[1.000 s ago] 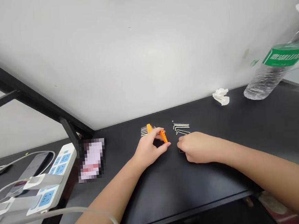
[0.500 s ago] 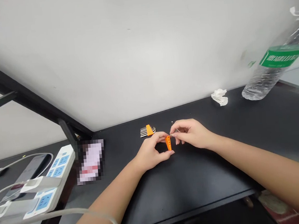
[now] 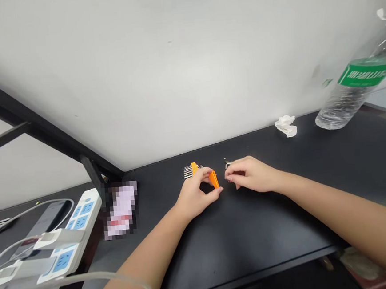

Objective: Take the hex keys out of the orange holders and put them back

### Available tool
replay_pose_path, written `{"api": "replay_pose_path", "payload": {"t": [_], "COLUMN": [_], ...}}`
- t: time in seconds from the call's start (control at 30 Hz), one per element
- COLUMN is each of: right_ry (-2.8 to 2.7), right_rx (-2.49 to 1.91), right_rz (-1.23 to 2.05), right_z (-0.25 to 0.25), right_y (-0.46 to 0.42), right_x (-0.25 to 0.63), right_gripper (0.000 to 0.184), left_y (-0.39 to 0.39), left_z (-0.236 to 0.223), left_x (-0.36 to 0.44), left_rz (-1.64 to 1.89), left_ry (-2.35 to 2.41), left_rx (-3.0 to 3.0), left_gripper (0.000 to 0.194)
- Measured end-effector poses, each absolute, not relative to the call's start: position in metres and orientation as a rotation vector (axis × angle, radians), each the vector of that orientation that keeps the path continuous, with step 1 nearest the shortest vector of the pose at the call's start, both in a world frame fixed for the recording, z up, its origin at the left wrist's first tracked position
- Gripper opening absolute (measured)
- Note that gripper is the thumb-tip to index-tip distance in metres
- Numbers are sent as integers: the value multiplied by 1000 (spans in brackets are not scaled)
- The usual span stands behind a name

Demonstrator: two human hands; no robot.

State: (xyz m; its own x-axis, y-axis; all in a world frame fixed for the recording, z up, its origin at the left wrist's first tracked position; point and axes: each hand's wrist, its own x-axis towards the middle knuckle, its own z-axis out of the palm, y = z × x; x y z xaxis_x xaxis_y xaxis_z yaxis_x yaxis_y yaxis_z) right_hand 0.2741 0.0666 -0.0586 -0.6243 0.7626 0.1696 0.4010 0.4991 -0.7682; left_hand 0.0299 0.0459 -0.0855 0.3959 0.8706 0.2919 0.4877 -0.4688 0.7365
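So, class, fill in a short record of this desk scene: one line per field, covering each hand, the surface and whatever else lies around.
left hand: left hand pinches a small orange plastic hex-key holder
right hand: right hand over loose silver metal hex keys, fingers curled; grip unclear
surface: black desk
behind left hand: second orange holder with keys
far right: clear plastic bottle, crumpled white tissue
far left: white power strip

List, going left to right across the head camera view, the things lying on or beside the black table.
white power strip → pixelated pink item → filled orange holder of hex keys → orange holder in the left hand → right hand → crumpled tissue → plastic bottle
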Motion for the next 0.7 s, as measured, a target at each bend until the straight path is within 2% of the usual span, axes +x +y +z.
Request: {"api": "replay_pose_path", "payload": {"t": [0.13,0.3,0.43,0.57,0.7], "right_ry": [-2650,-2576,-2452,-2576,-2574], "right_rx": [-993,-1256,-1387,-1471,-1707], "right_rz": [671,438,311,256,238], "right_z": [-55,-60,-74,-78,-72], "right_y": [71,83,104,119,122], "right_x": [282,291,293,290,295], "right_gripper": [17,29,24,22,10], "left_y": [47,48,47,48,48], "left_z": [-86,-87,-87,-87,-86], "left_x": [29,29,30,30,30], "left_rz": [943,941,908,895,916], "left_ry": [1255,1281,1293,1296,1265], "left_rx": [2101,2081,2079,2096,2112], "left_gripper": [43,45,44,44,45]}}
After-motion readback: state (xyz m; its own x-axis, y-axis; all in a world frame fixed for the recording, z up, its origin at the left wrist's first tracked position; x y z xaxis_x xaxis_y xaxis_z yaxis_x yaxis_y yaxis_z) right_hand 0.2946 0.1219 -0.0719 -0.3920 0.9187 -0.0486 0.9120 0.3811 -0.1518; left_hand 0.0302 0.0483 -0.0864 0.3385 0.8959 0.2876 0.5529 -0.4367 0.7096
